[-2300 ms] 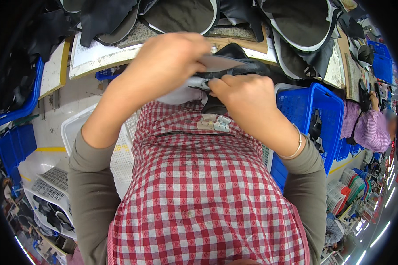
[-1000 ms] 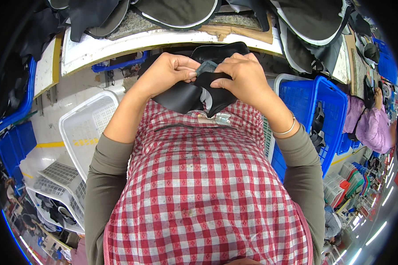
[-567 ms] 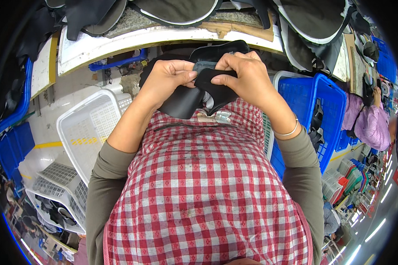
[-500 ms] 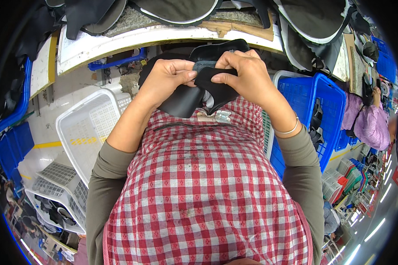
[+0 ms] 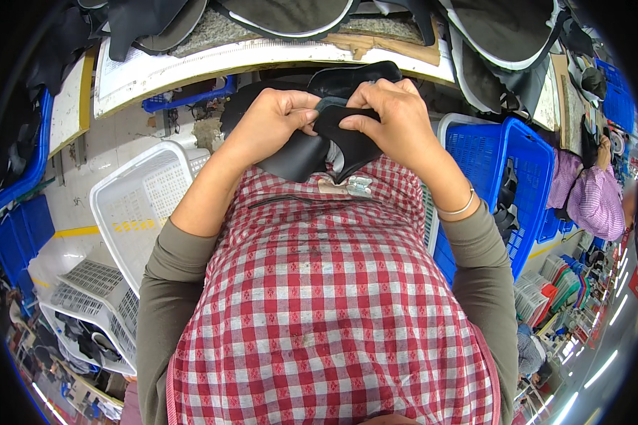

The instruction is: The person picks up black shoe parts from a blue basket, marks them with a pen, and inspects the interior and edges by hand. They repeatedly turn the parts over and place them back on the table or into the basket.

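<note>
The left hand (image 5: 269,122) grasps the near-left edge of a black piece (image 5: 295,157), thumb and forefinger pinched together; the right hand (image 5: 398,113) pinches the same piece just beside, thumb on top of a dark flap (image 5: 347,127), fingers curled behind it; both grips are firm-looking but not clenched. The piece hangs between and below the two grips, in front of the apron (image 5: 319,283); whether it rests on the lap I cannot tell. Between the fingertips a grey-blue strip (image 5: 330,104) shows; below them a pale lining (image 5: 334,154) peeps out; beyond them a shiny black lobe (image 5: 358,76) stands up.

It looks light and supple, leather-like, likely to bend and droop rather than break; the smooth face may slide a little under the fingers, and the loose layers could shift on each other; the edges by the strip seem the best hold, pinched through all layers, with a thumb flat on top.

Beyond the grips lies the bench (image 5: 262,62); to their left, lower down, a white basket (image 5: 145,188); to their right, a blue basket (image 5: 475,152).
</note>
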The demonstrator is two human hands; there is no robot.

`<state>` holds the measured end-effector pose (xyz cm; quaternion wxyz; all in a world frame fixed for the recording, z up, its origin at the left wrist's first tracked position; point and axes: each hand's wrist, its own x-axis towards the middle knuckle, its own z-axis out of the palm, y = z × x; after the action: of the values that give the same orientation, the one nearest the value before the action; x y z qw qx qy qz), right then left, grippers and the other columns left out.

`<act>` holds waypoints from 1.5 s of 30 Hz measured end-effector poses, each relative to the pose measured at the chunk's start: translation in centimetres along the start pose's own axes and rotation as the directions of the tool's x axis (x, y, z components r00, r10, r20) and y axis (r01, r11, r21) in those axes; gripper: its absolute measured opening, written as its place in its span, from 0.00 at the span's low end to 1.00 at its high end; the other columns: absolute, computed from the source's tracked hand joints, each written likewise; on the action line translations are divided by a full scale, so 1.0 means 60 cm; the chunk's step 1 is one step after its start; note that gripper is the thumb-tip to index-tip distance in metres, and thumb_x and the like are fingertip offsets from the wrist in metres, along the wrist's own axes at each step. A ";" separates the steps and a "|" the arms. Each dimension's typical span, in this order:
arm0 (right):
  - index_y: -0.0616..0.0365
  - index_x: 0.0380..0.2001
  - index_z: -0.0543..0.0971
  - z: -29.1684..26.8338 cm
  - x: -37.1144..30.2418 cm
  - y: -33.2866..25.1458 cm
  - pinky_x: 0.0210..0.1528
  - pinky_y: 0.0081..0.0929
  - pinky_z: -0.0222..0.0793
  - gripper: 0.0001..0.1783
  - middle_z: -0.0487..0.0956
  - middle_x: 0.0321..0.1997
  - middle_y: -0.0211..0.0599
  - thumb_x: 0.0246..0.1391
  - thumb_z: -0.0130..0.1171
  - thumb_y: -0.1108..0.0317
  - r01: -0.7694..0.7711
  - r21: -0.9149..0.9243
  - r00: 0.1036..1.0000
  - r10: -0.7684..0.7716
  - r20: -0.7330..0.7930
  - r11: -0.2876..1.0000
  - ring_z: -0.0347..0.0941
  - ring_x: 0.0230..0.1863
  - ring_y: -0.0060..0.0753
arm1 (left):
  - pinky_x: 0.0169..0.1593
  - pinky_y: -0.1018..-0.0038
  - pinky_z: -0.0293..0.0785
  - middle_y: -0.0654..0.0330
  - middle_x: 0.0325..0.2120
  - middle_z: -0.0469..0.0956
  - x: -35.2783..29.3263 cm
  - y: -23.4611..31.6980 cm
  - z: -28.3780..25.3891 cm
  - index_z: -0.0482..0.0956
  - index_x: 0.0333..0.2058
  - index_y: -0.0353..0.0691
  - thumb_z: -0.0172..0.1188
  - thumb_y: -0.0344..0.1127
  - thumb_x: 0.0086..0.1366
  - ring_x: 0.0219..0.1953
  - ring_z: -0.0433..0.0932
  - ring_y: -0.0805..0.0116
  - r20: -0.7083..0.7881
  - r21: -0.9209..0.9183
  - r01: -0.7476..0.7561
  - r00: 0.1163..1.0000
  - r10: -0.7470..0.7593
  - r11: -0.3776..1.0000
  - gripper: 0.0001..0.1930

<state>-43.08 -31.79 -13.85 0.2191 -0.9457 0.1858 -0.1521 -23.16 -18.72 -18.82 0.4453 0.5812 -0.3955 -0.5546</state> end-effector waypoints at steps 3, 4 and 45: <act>0.49 0.31 0.83 -0.001 0.000 0.010 0.44 0.35 0.64 0.15 0.82 0.27 0.27 0.46 0.77 0.56 -0.071 0.021 0.995 0.069 0.076 0.997 0.78 0.32 0.34 | 0.43 0.77 0.79 0.63 0.35 0.86 -0.005 0.002 0.002 0.86 0.49 0.31 0.59 0.25 0.71 0.34 0.80 0.77 0.006 0.013 -0.016 1.000 0.016 1.000 0.12; 0.49 0.31 0.83 -0.001 0.001 0.013 0.44 0.35 0.65 0.15 0.83 0.28 0.28 0.46 0.77 0.55 -0.078 0.026 0.993 0.075 0.088 0.997 0.79 0.32 0.35 | 0.43 0.77 0.79 0.63 0.35 0.86 -0.006 0.003 0.001 0.86 0.50 0.31 0.59 0.25 0.72 0.34 0.80 0.77 0.007 0.018 -0.021 1.000 0.021 1.000 0.12; 0.62 0.53 0.83 -0.013 -0.018 -0.014 0.49 0.42 0.78 0.31 0.86 0.43 0.55 0.49 0.77 0.55 -0.394 0.221 0.918 0.366 0.154 0.892 0.84 0.46 0.56 | 0.41 0.79 0.77 0.62 0.33 0.86 -0.028 0.038 0.023 0.88 0.40 0.31 0.73 0.27 0.61 0.34 0.80 0.79 -0.046 -0.126 0.129 0.990 -0.136 0.984 0.10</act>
<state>-44.10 -30.91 -13.01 0.3706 -0.8630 0.3346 -0.0768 -24.59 -17.91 -16.12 0.4529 0.5926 -0.3088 -0.5903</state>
